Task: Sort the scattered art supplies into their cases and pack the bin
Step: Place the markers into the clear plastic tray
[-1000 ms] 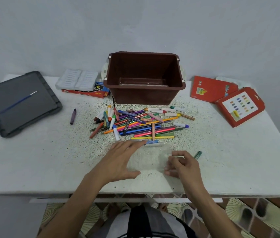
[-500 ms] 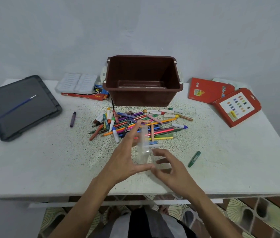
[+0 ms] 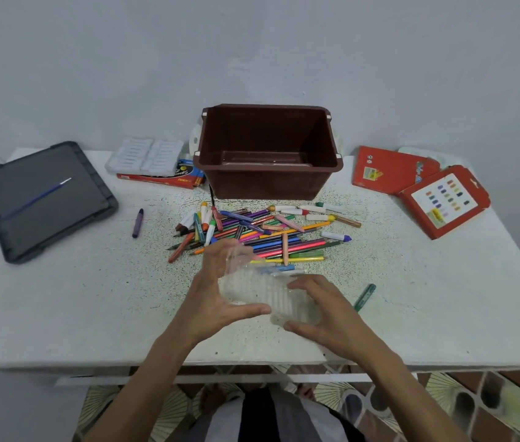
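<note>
left hand (image 3: 214, 295) and right hand (image 3: 332, 314), half curled, grip the clear case (image 3: 258, 291) by its sides; this thin plastic may flex and slip onto the pens (image 3: 271, 231).

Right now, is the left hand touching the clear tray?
Touching. Head view: the left hand grips the clear tray, thumb on its near edge.

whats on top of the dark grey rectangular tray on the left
A thin blue-handled paintbrush lies diagonally across the dark grey rectangular tray, and nothing else shows on it. Whatever sits beneath the tray is covered by it.
</note>
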